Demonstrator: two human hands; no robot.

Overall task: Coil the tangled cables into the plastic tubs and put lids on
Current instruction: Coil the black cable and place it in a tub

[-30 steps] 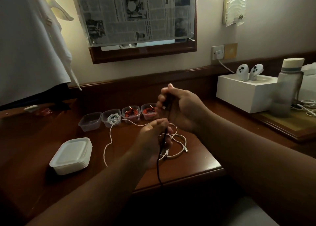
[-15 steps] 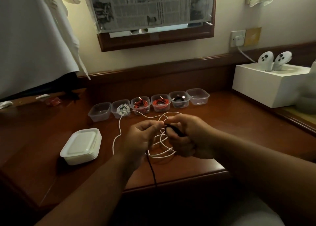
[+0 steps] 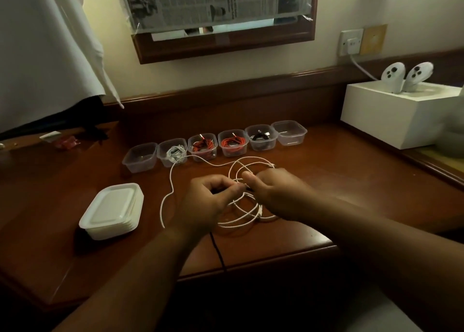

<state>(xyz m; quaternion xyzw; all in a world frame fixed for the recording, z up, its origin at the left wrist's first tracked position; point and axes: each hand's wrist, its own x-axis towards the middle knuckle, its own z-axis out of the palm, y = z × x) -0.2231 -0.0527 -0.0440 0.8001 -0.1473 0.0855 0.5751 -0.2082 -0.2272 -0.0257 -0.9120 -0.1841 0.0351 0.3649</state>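
Both bare forearms reach forward from the lower edge of the view and come together over the middle of the scene. The left hand (image 3: 206, 201) has its fingers curled, with the thumb and forefinger pinched together toward the right. The right hand (image 3: 273, 193) is also curled, its thumb raised on top, and the fingertips of both hands almost meet.

a bedroom or hotel-style room: a dark wood desk (image 3: 313, 161) built against a cream wall, a wood-framed mirror (image 3: 226, 40) covered with newspaper (image 3: 213, 0), a wall socket (image 3: 351, 42) far right, white cloth (image 3: 42, 43) hanging far left.
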